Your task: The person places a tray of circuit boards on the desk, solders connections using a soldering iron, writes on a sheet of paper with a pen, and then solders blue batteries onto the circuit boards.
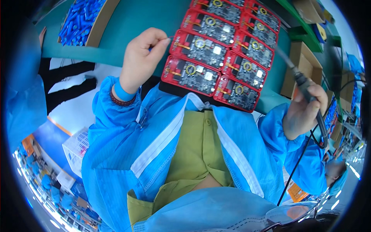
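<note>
My right hand [303,112] is wrapped round the dark handle of a soldering iron [305,87], whose tip points up and left, blurred, at the right side of the red trays. A black cable runs down from the handle. My left hand [145,56] is closed in a pinch beside the trays' left edge, with what looks like a thin wire [171,37] at its fingertips. Between my hands, two columns of red trays [167,73] hold green-grey circuit boards [208,52], each with a yellow ring-shaped coil [199,43] and orange flat strips.
A cardboard box of blue cylindrical parts [79,19] stands at the far left on the green table [116,50]. An open cardboard box [303,65] and a green shelf frame [305,27] are on the right. People in blue smocks are on both sides.
</note>
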Tool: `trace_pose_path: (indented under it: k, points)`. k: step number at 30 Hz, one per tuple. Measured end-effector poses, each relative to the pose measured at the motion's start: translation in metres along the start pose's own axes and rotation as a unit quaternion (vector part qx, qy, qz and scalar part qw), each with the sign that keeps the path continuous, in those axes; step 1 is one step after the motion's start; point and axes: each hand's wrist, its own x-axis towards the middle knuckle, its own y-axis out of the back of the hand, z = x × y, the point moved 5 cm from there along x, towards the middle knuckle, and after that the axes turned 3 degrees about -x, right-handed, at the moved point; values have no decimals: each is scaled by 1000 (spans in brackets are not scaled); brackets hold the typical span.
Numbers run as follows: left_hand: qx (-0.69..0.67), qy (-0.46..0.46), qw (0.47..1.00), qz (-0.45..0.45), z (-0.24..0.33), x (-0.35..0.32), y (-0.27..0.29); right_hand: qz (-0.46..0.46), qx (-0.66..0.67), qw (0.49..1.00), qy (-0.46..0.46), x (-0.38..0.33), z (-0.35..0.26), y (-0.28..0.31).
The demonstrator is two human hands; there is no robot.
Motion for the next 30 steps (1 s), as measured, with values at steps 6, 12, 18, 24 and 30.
trace_pose_path:
  k: [6,12,18,24,30]
  points:
    - [15,-19,998,-66,-5,-12,-10,-250,-40,967,-16,-9,11,-77]
    - [69,-101,987,-102,-1,-13,-20,-296,-26,950,-94,-18,21,-101]
    - [88,-131,981,-116,0,-14,-25,-307,-35,943,-120,-21,30,-109]
    - [96,-131,980,-113,-2,-15,-25,-289,-34,950,-114,-24,35,-116]
    - [99,-127,980,-113,-4,-15,-25,-296,-33,947,-121,-24,35,-116]
